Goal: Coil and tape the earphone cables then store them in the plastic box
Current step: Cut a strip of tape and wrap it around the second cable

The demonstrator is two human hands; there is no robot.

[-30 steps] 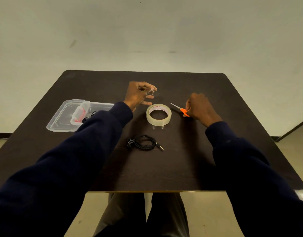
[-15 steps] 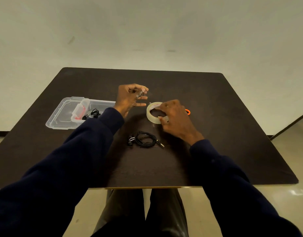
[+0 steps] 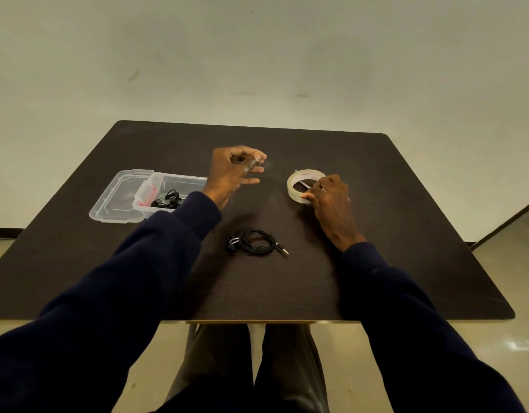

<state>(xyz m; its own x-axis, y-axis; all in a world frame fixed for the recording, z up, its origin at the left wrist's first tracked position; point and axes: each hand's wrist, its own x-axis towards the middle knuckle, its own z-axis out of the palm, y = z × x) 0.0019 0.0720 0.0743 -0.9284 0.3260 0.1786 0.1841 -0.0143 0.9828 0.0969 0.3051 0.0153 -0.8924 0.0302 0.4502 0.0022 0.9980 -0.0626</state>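
- Right hand (image 3: 329,198) is seen stretched out beyond the nearest thing, the coiled earphone cable (image 3: 253,242), which is laid flat on the table (image 3: 406,263) between the two sleeves.
- Its long axis is run left to right: earbuds bunched at the left end, jack plug poked out at the right end, toward the right forearm.
- Farther out, that hand's fingers are curled over the near rim of the roll of tape (image 3: 299,181), and the roll is held down on the table.
- Off to the left, the plastic box (image 3: 185,181) is partly hidden by the left sleeve, its lid (image 3: 117,201) laid beside it; one black cable bundle (image 3: 166,199) is already stowed inside.
- Farthest out, the left hand (image 3: 233,174) is held raised, what looks like a short strip of tape (image 3: 257,158) pinched at thumb and fingertip, the other fingers spread.
- So the coil is left behind both hands, toward the person. The strip would have to be brought back and down, slightly rightward, across the coil's short axis. The right hand is judged better placed to steady the plug end.
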